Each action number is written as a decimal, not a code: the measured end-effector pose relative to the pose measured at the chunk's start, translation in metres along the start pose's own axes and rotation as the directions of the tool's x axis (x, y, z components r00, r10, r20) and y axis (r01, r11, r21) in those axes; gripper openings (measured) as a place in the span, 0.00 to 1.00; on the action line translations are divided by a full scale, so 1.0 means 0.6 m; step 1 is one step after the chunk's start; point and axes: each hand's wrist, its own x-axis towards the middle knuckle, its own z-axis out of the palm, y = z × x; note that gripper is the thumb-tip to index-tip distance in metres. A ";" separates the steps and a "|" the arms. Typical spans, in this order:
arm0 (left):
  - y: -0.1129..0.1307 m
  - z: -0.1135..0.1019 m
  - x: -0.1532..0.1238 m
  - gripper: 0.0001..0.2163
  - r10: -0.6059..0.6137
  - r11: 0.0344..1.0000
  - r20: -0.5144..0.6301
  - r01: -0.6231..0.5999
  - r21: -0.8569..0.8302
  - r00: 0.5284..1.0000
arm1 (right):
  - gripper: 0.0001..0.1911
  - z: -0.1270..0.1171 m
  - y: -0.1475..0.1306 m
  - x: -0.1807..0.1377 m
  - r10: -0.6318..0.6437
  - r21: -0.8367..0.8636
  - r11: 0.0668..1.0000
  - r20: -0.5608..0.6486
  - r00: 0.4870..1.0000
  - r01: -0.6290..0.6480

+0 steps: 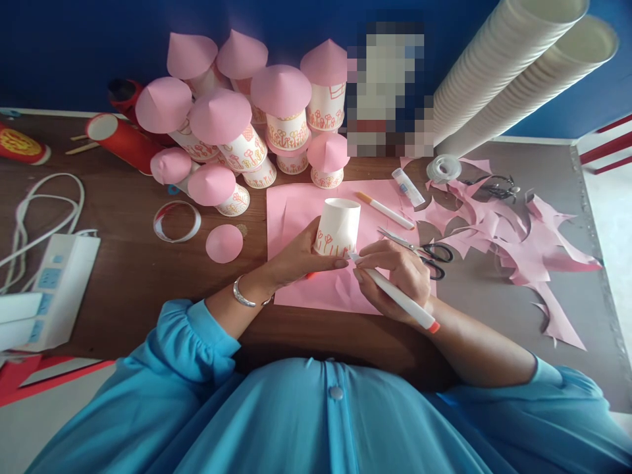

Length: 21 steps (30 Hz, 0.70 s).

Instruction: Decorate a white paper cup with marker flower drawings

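Note:
A white paper cup (340, 222) stands upright in my left hand (301, 249), whose fingers close around its lower left side. Red-orange flowers and stems are drawn along the lower part of the cup. My right hand (395, 280) grips a white marker (402, 297) with an orange-red end, its tip at the cup's lower right edge. Under both hands lies a pink paper sheet (296, 293). A marker with an orange cap (388, 210) rests on the sheet behind my right hand, beside black-handled scissors (434, 253). Part of a red-orange thing shows beneath my left hand.
Cup towers with pink cone roofs (222, 118) stand at the back left. Tall cup stacks (508, 66) lean at the back right. Pink paper scraps (518, 243), a glue stick (409, 187) and a tape roll (443, 169) lie right. A power strip (64, 289) sits left.

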 end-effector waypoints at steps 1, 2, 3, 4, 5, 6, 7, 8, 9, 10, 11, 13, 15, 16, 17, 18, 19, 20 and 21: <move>-0.001 0.000 0.000 0.34 0.005 1.000 -0.004 -0.005 0.010 1.000 | 0.12 0.002 0.000 -0.001 -0.007 -0.007 1.000 -0.004 1.000 0.007; -0.001 0.000 0.000 0.34 0.009 1.000 -0.007 -0.009 0.017 1.000 | 0.12 0.004 0.000 -0.002 -0.015 -0.013 1.000 -0.009 1.000 0.015; -0.001 0.000 0.000 0.34 0.011 1.000 -0.011 -0.011 0.020 1.000 | 0.12 0.005 0.001 -0.003 -0.023 -0.017 1.000 -0.013 1.000 0.023; -0.001 0.000 -0.001 0.35 0.011 1.000 -0.015 -0.011 0.021 1.000 | 0.12 0.007 0.001 -0.004 -0.030 -0.018 0.999 -0.017 0.999 0.030; -0.001 0.000 -0.001 0.36 0.009 1.000 -0.019 -0.008 0.021 1.000 | 0.12 0.008 0.001 -0.004 -0.035 -0.017 0.999 -0.018 0.999 0.034; 0.000 0.000 -0.001 0.36 0.005 1.000 -0.023 -0.005 0.021 1.000 | 0.12 0.009 0.002 -0.005 -0.038 -0.015 0.999 -0.018 0.999 0.038; 0.000 0.001 -0.001 0.37 0.003 1.000 -0.027 -0.002 0.021 1.000 | 0.12 0.009 0.002 -0.004 -0.043 -0.016 0.999 -0.016 0.999 0.042; 0.000 0.001 -0.001 0.37 0.002 1.000 -0.031 -0.002 0.022 1.000 | 0.12 0.009 0.002 -0.004 -0.049 -0.019 0.999 -0.013 0.999 0.048; 0.000 0.001 -0.001 0.37 0.004 1.000 -0.035 -0.003 0.025 0.999 | 0.12 0.008 0.003 -0.004 -0.057 -0.025 0.998 -0.008 0.998 0.057; 0.000 0.001 -0.001 0.37 0.006 0.999 -0.040 -0.005 0.033 0.999 | 0.12 0.008 0.003 -0.004 -0.065 -0.034 0.997 -0.002 0.998 0.065; 0.000 0.002 -0.001 0.37 0.008 0.999 -0.044 -0.006 0.043 0.999 | 0.11 0.007 0.003 -0.003 -0.072 -0.045 0.996 0.004 0.997 0.072; 0.003 0.002 -0.002 0.36 0.014 0.998 -0.050 -0.010 0.065 0.999 | 0.11 0.005 0.003 -0.003 -0.077 -0.066 0.995 0.011 0.997 0.078; 0.007 0.004 -0.003 0.36 0.009 0.997 -0.046 -0.006 0.079 0.999 | 0.11 0.003 0.003 -0.003 -0.073 -0.078 0.994 0.015 0.997 0.074; 0.010 0.005 -0.003 0.35 0.004 0.997 -0.044 0.000 0.082 0.999 | 0.10 0.003 0.003 -0.002 -0.071 -0.080 0.994 0.016 0.997 0.072; 0.013 0.007 -0.004 0.35 -0.001 0.996 -0.042 0.005 0.086 0.999 | 0.10 0.003 0.003 -0.002 -0.072 -0.079 0.994 0.016 0.997 0.073; 0.016 0.008 -0.004 0.35 -0.007 0.996 -0.042 0.010 0.091 0.999 | 0.10 0.003 0.003 -0.002 -0.074 -0.074 0.994 0.013 0.997 0.075; 0.018 0.009 -0.005 0.35 -0.011 0.995 -0.043 0.015 0.098 0.999 | 0.09 0.003 0.004 -0.002 -0.074 -0.066 0.995 0.009 0.997 0.075; 0.020 0.010 -0.005 0.34 -0.013 0.994 -0.044 0.018 0.104 0.999 | 0.10 0.004 0.004 -0.002 -0.072 -0.058 0.996 0.004 0.997 0.072; 0.022 0.011 -0.006 0.34 -0.013 0.994 -0.046 0.018 0.110 0.999 | 0.10 0.004 0.004 -0.002 -0.068 -0.052 0.996 0.000 0.998 0.068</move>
